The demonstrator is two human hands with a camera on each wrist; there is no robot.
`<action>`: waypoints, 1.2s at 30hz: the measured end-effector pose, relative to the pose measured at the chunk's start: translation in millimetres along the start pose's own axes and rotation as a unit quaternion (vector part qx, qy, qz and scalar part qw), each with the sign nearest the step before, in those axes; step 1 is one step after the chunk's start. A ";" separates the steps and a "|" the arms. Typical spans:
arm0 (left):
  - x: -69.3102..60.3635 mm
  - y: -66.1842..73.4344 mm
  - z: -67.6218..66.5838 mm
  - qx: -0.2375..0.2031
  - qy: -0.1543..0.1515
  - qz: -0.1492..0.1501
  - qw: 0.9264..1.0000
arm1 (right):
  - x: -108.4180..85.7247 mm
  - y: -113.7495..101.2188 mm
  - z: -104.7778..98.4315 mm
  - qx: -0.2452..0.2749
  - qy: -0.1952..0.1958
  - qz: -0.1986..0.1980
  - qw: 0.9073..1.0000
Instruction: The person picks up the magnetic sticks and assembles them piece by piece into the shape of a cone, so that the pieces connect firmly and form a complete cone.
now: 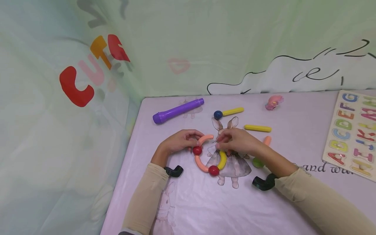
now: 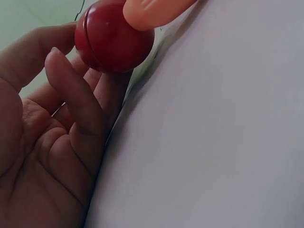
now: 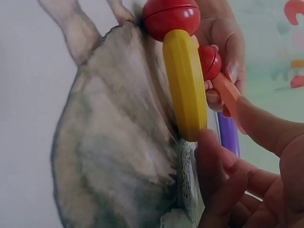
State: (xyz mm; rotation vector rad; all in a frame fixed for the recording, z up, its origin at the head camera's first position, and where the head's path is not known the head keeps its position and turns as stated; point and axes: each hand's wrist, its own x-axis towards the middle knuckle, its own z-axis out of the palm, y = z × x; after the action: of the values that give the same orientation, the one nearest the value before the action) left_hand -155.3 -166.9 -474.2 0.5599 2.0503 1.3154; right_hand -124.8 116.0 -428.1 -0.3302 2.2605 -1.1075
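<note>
Purple tube lying slanted, small pink toy, alphabet board, rabbit-print tablecloth

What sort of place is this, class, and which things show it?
Probably a children's play or learning corner: there is a colourful alphabet board, a rabbit-printed table, and curved rods joined to red balls. Home or school, I cannot tell.

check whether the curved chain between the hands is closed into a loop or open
Open: the head view shows a gap between the upper pink piece and the yellow piece.
</note>
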 end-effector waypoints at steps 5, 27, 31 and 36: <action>0.3 0.2 -0.5 0.003 0.003 -0.006 1.000 | -0.7 3.1 4.8 -0.020 0.006 0.003 1.000; -0.9 3.0 0.5 -0.027 -0.005 -0.007 1.000 | 2.4 4.5 -2.6 -0.011 0.021 -0.023 0.999; -0.9 3.4 1.0 -0.016 -0.003 -0.009 1.000 | 2.6 4.3 -4.4 0.006 0.022 -0.021 1.000; 0.4 2.7 1.3 -0.014 -0.010 0.003 1.000 | 2.7 2.3 -5.8 0.013 0.020 -0.018 1.000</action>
State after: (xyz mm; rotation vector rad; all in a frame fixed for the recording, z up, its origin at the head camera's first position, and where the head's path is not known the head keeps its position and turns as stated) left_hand -154.7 -164.6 -472.2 0.5653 2.0127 1.3337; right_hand -130.4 119.9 -428.2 -0.3422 2.2815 -1.1720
